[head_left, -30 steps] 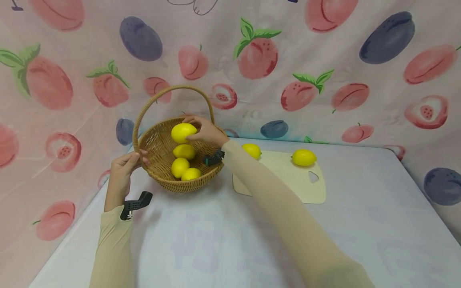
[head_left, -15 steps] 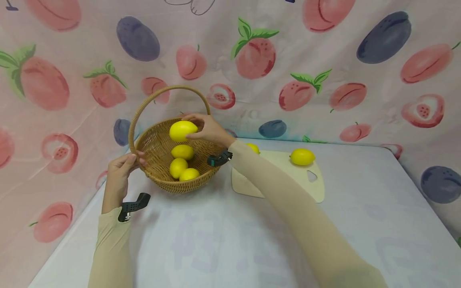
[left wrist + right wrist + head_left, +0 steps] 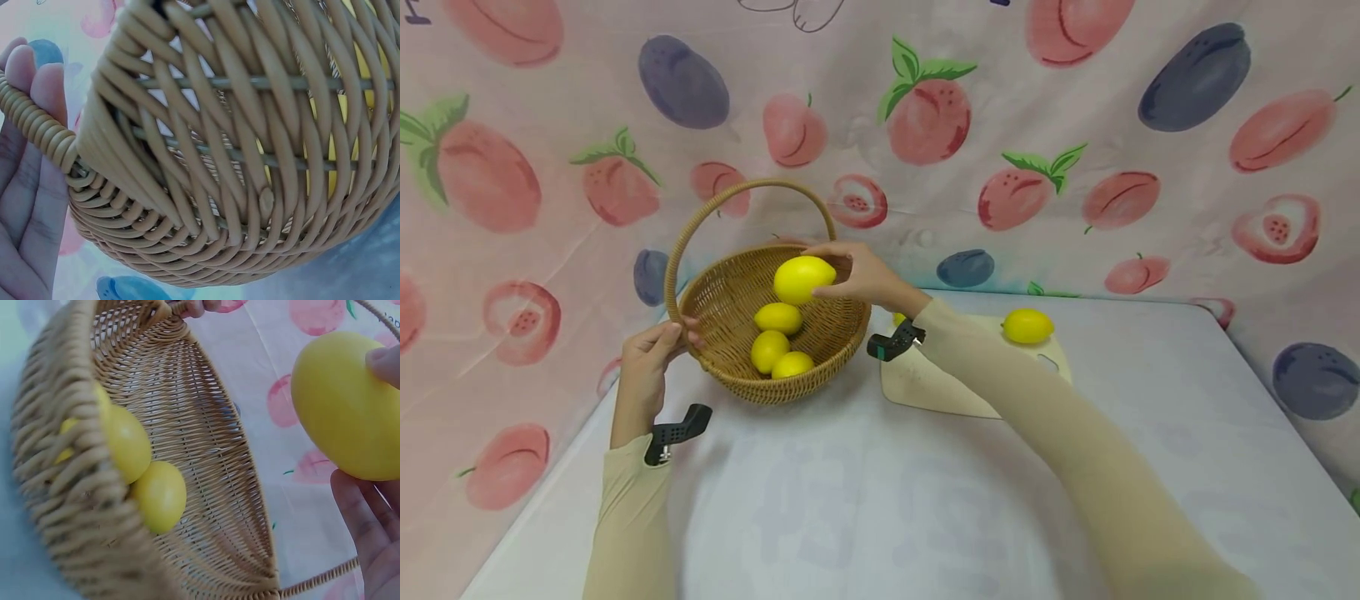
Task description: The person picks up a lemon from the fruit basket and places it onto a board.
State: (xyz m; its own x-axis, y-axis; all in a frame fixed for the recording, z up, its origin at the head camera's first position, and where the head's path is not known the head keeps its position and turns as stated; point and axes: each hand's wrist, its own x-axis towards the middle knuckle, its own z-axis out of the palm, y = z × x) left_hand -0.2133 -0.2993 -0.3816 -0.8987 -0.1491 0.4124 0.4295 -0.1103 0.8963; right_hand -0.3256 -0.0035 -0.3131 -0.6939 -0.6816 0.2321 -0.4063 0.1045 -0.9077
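My left hand (image 3: 643, 367) grips the wicker basket (image 3: 718, 292) where its handle (image 3: 674, 275) meets the left rim. In the left wrist view, fingers (image 3: 47, 94) lie behind the wrapped handle. The basket tips toward me, and three lemons (image 3: 778, 318) lie in it. My right hand (image 3: 872, 279) holds another yellow lemon (image 3: 802, 279) between thumb and fingers, above the basket's right half. The right wrist view shows this lemon (image 3: 347, 406) apart from the wicker, with the basket's lemons (image 3: 159, 497) beyond the near rim.
Right of the basket lies a cream cutting board (image 3: 936, 387) with a handle slot, partly behind my right forearm. One lemon (image 3: 1028, 326) sits at its far right; another lemon (image 3: 898, 319) is mostly hidden by the wrist. A fruit-print cloth (image 3: 925, 192) hangs behind the white-covered table (image 3: 820, 500).
My right hand has moved right with its lemon, from over the basket's middle toward its right side. The forearm now covers more of the board. My left hand stays on the handle.
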